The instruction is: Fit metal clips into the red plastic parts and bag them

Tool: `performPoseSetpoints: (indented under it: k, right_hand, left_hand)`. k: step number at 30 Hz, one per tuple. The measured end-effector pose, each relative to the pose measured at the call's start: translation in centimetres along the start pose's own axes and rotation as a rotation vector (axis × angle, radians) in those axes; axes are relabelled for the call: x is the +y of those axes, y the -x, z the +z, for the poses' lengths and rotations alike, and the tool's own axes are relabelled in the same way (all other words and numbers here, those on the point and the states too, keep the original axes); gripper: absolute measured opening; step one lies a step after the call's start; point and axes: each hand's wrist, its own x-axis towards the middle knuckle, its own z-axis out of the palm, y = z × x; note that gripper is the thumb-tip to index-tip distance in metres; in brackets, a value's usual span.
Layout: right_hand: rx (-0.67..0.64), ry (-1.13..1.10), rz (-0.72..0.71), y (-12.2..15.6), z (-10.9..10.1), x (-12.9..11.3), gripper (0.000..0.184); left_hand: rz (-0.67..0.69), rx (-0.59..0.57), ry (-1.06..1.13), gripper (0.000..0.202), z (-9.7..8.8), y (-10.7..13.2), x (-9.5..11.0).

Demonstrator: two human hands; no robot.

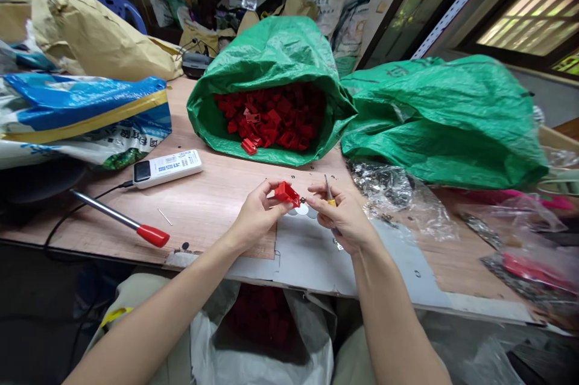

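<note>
My left hand [256, 214] pinches a small red plastic part [286, 193] just above the wooden table [208, 204]. My right hand [340, 216] is closed around a thin tool [328, 190] with a metal tip and yellow collar, and its fingertips meet the red part's right side. Behind both hands an open green sack [271, 59] lies on its side, full of similar red parts [271, 116]. Under the table edge, between my arms, a white bag [262, 337] holds more red parts.
A second green sack [446, 116] lies to the right, with crinkled clear plastic bags [398, 192] in front of it. On the left are a white remote [167, 168], a red-handled metal tool [122, 220], a blue-and-white sack [81, 119] and brown paper bags [90, 29].
</note>
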Motion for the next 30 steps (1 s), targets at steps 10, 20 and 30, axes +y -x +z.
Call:
performPoseSetpoints:
  k: [10,20,30]
  right_hand:
    - [-0.014,0.114,-0.183,0.2,-0.7,1.3,0.042]
    - [-0.016,0.334,-0.378,1.3,-1.0,1.1,0.025]
    - [-0.033,0.4,-0.356,0.8,0.0,2.2,0.022]
  left_hand:
    - [-0.509,-0.206,0.22,0.033,-0.2,0.6,1.4]
    - [-0.597,-0.213,0.174,0.023,-0.6,0.7,1.3]
    - [-0.588,-0.195,0.147,0.02,-0.6,0.8,1.1]
